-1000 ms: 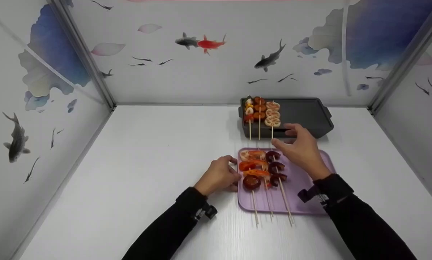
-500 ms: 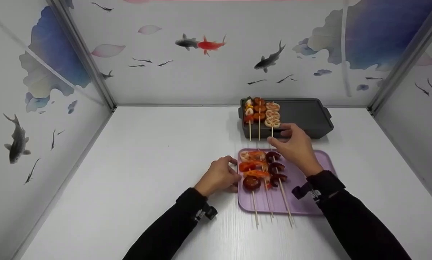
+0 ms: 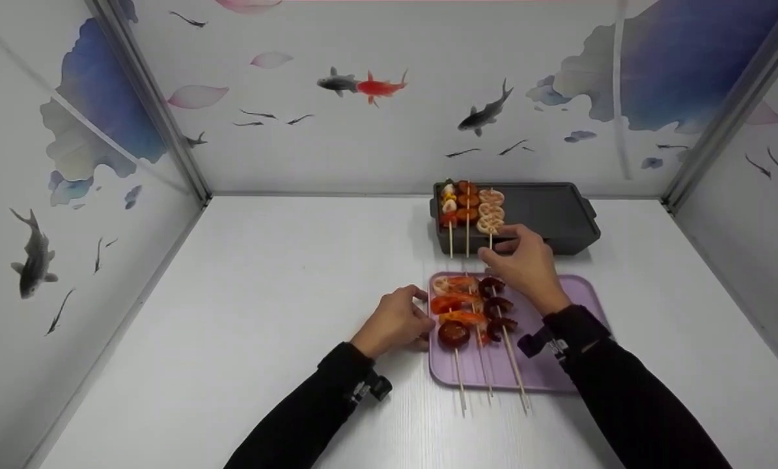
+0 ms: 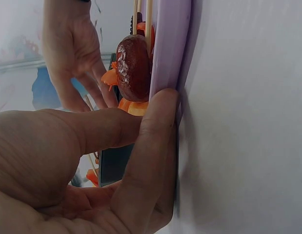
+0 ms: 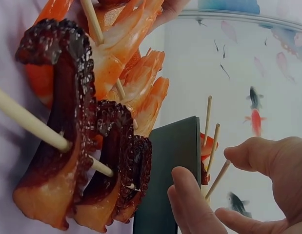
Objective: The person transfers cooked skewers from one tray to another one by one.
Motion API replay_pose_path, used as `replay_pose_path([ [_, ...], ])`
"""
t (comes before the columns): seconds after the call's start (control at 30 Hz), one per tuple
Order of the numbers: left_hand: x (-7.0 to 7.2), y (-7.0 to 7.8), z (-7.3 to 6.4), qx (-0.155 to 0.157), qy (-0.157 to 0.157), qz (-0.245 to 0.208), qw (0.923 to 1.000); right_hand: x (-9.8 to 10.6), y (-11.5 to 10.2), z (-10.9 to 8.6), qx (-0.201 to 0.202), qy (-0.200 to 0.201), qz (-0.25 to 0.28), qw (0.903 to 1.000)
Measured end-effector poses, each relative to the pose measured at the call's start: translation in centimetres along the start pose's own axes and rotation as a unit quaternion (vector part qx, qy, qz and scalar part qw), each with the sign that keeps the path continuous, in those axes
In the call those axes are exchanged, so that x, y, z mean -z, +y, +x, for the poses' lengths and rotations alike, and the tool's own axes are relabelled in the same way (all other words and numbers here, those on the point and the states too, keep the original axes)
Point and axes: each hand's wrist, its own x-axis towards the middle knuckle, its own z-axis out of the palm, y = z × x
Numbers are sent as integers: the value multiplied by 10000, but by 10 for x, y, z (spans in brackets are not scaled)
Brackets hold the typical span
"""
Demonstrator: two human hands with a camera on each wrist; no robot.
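Note:
At the left edge of a purple tray (image 3: pixel 581 286), my left hand (image 3: pixel 398 319) holds the rim, thumb and fingertips right at it in the left wrist view. My right hand (image 3: pixel 528 264) has thumb and fingers spread around the bare stick of a lotus root skewer (image 3: pixel 491 212). In the right wrist view the thumb tip meets that stick's end, with a gap to the other fingers. The skewer lies on a dark grill pan (image 3: pixel 545 208). Octopus tentacle skewers (image 3: pixel 498 306), shrimp skewers (image 3: pixel 463 301) and a round brown mushroom-like piece (image 3: pixel 454 334) lie on the tray.
Two more skewers lie at the pan's left: a mixed one (image 3: pixel 449 205) and one of brown-orange rounds (image 3: pixel 467 203). Stick ends overhang the tray's front edge. The white table (image 3: pixel 284 280) is enclosed by printed walls (image 3: pixel 389 143) at the back and sides.
My right hand has moved left, its thumb and fingers coming around the lotus root skewer's stick. The left hand stays at the tray rim. The head view has tilted slightly up.

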Motion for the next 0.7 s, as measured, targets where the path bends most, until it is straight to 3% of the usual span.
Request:
replay_pose_path([
  [0.33, -1, -1, 1, 9, -22, -122, 9999, -2, -2, 0, 19, -25, 266, 9996],
  [0.7, 1, -2, 1, -149, 64, 226, 9996, -1, -3, 3, -85, 100, 219, 9997],
])
